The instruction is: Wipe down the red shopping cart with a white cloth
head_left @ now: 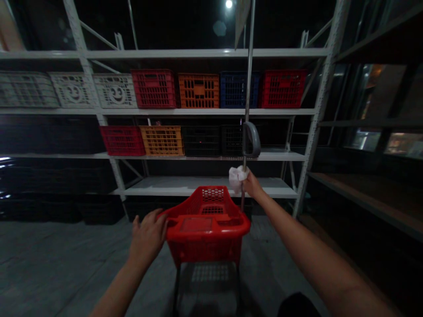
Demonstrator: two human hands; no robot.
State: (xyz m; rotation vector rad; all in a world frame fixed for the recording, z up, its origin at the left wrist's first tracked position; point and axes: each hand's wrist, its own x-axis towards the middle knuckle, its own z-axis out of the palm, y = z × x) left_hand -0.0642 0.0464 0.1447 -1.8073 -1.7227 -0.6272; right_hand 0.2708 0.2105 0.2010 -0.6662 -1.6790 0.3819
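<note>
A red shopping cart (205,248) stands in front of me, its basket facing the shelves. My left hand (149,231) rests on the left end of the cart's handle, its fingers curled over the rim. To the right, my right hand (251,182) is closed round a white cloth (235,178) against an upright metal pole (250,66). The pole rises beside the cart's right side. A grey looped handle (253,140) is fixed on it just above my right hand. The fingers of that hand are partly hidden by the cloth.
White metal shelving (205,112) spans the background. Its upper rows hold several crates, among them an orange crate (198,90), a blue crate (238,89) and a yellow crate (162,141). Darker shelving (366,189) runs along the right. Dark crates (99,209) sit low at the left.
</note>
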